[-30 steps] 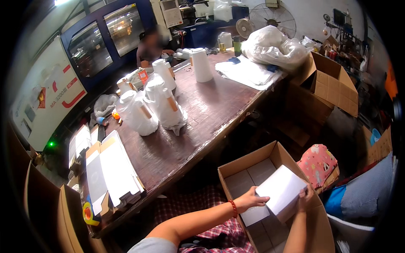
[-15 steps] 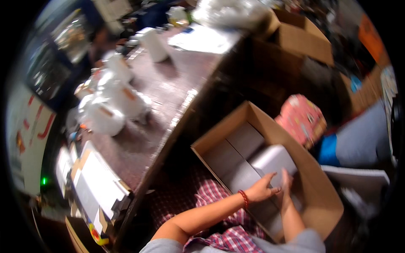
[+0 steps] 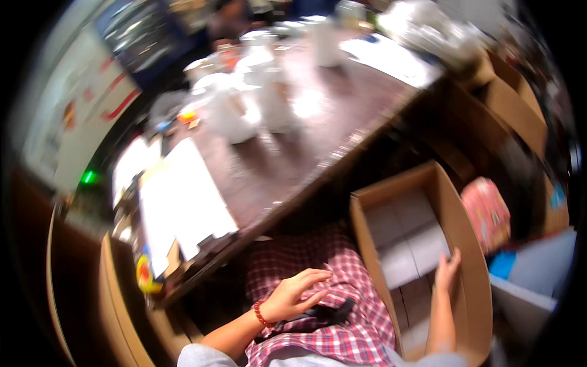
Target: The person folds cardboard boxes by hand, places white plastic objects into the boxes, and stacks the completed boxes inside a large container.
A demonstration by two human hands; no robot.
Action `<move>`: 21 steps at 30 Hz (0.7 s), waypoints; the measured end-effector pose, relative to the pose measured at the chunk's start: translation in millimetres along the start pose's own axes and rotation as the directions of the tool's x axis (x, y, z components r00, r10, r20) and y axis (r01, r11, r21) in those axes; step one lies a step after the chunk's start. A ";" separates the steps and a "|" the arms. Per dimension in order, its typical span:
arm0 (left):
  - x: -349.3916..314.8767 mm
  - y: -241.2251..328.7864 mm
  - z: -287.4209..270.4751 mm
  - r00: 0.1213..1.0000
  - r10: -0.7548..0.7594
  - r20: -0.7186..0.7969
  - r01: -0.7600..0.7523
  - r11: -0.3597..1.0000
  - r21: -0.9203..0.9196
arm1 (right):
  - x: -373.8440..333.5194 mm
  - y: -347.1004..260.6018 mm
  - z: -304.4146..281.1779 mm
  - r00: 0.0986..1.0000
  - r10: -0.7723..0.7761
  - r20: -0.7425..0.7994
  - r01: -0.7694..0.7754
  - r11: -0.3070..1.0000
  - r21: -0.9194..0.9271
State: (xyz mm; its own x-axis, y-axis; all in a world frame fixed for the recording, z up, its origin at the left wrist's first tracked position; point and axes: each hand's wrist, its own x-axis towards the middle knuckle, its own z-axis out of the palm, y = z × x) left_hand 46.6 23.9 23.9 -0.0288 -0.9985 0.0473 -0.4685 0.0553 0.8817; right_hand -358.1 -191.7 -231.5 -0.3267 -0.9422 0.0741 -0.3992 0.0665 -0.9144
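Note:
To my right stands a tall open brown carton [image 3: 474, 296], with several white boxes [image 3: 408, 244] packed side by side inside. My right hand [image 3: 447, 274] is inside it, by the right wall. Its fingers are apart at the edge of the boxes; whether they touch one is blurred. Over my lap hangs my left hand [image 3: 293, 297], empty, its fingers stretched out and a red bead bracelet [image 3: 262, 313] on the wrist. Below it lies red checked cloth [image 3: 324, 257].
A dark table [image 3: 269, 177] stretches ahead, bearing several translucent white containers [image 3: 229, 116] and white papers [image 3: 183, 196]. A yellow tape roll [image 3: 145, 275] sits at its near left corner. Flattened cardboard [image 3: 116, 306] stands left; a pink patterned bundle [image 3: 486, 214] lies beyond the carton.
My left hand has left the carton and moved left over my lap. My right hand stays inside, now by the right wall. The view has turned left, and the raised white box now sits level with the others.

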 end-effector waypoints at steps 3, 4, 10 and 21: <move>-50.4 -1.3 -51.4 0.905 0.009 -0.425 0.078 0.979 0.188 | -12.2 -131.3 20.7 0.917 -0.320 0.237 0.314 0.947 0.062; -66.4 -3.6 -65.0 0.832 0.079 -0.549 0.121 0.940 0.319 | -26.3 -178.5 38.4 0.849 -0.368 0.378 0.336 0.930 0.150; -155.5 -43.2 -136.2 0.281 0.259 -0.924 0.679 0.627 0.382 | -138.2 -353.3 166.9 0.039 -0.772 0.634 0.650 0.502 0.571; -215.9 -80.7 -180.9 0.109 -0.182 -0.977 0.542 0.835 -0.095 | -271.9 -391.1 262.5 -0.243 -0.638 0.731 0.861 0.206 0.466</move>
State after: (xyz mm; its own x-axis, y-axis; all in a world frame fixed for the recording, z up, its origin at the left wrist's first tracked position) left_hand 250.3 234.5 27.5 0.9449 -0.1219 0.3038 -0.3231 -0.4957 0.8061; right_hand 111.8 -47.6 1.6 0.9599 -0.0537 0.2750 0.0356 -0.9502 -0.3096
